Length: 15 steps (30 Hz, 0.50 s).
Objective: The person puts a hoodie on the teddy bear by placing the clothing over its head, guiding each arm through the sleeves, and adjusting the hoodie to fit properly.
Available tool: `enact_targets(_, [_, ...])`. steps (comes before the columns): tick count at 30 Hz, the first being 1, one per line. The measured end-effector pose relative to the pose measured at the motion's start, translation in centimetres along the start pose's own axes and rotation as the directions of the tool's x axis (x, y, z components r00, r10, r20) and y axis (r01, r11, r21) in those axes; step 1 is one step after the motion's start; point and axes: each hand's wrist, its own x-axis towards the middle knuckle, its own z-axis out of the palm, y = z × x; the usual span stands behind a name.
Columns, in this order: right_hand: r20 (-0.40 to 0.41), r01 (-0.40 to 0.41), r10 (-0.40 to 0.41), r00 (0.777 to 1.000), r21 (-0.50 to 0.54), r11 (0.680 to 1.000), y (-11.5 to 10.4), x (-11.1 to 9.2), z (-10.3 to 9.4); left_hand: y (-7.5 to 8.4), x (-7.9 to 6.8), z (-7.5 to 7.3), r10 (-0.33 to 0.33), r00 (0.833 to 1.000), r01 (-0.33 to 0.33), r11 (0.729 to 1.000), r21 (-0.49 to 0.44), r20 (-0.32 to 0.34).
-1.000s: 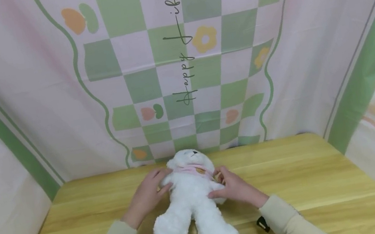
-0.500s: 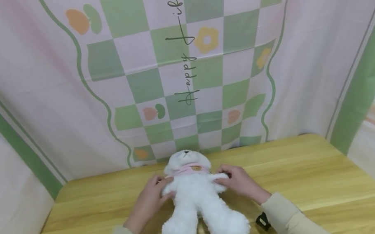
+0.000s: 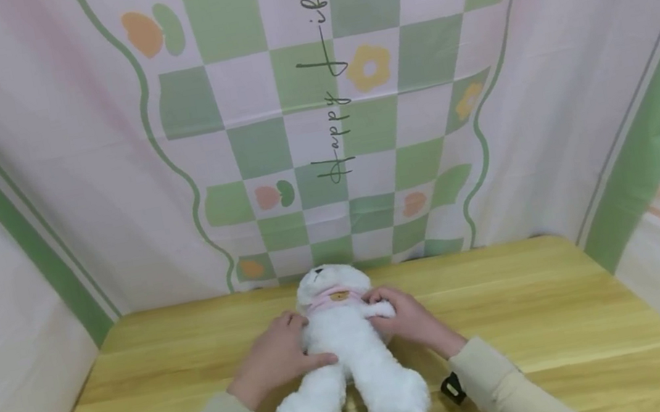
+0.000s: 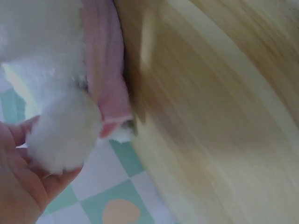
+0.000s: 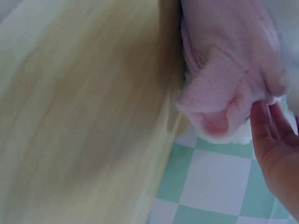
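Note:
A white plush bear (image 3: 343, 340) lies on its back, head toward the far edge of the table and legs toward me. A pink scarf (image 3: 320, 301) with a small brown patch wraps its neck. At its left side, my left hand (image 3: 273, 356) holds one arm, thumb lying across the body. The left wrist view shows the fingers curled around the rounded white paw (image 4: 65, 130). My right hand (image 3: 412, 317) grips the other arm between thumb and fingers. In the right wrist view, its fingertips are right at the pink cloth (image 5: 229, 70).
The wooden table (image 3: 524, 326) ends at a checkered curtain (image 3: 380, 79) behind the bear. More fabric hangs on the left and right. A small black buckle (image 3: 452, 388) shows near the right sleeve (image 3: 494, 383).
The bear's tilted body has straightened and its legs have swung. My left hand has moved inward, its thumb now farther over the body. My right hand has shifted inward with the arm.

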Motion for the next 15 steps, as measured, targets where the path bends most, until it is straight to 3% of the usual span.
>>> enact_targets(3, [0.03, 0.009, -0.009, 0.999, -0.011, 1.0, 0.0, -0.1, 0.1, 0.5, 0.2, 0.4, 0.021, 1.0, -0.021, 1.0, -0.007, 0.007])
enact_targets(10, [0.098, 0.076, -0.057, 0.994, -0.2, 0.977, -0.5, -0.1, -0.3, 1.4, 0.7, 0.8, 0.101, 0.995, -0.102, 0.995, -0.013, -0.009])
enact_targets(15, [0.169, 0.071, -0.036, 0.985, -0.203, 0.977, -0.9, -0.1, -0.9, 1.9, 0.9, 1.1, 0.139, 0.99, -0.139, 0.99, -0.03, 0.001])
